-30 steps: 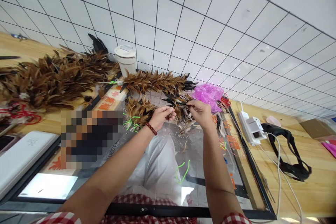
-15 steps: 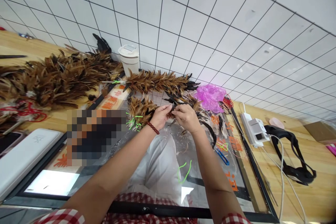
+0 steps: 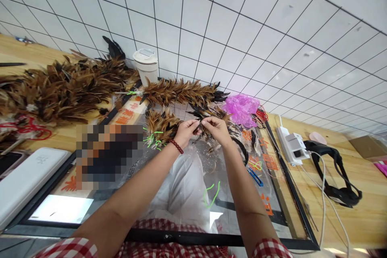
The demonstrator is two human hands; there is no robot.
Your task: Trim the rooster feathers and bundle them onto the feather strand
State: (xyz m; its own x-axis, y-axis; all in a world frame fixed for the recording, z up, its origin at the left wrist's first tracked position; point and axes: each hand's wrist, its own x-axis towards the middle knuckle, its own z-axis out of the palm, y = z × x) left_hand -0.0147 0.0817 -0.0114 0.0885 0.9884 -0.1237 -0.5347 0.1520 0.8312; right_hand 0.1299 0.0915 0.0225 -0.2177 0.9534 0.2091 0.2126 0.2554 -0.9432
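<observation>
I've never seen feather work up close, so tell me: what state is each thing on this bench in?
left hand, pinching the feather bundle
right hand, pinching it too
feather bundle, held between both hands
white cup, upright, lid on
power strip, adapter plugged in
pink bag, crumpled
feather duster, lying flat

Red-and-white checked sleeves; dark red bead bracelet (image 3: pixel 175 146) on the left wrist

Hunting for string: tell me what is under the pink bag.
The pink bag lies at the glass sheet's far corner; red string shows at its right edge. Whatever sits beneath the bag is covered.
</observation>
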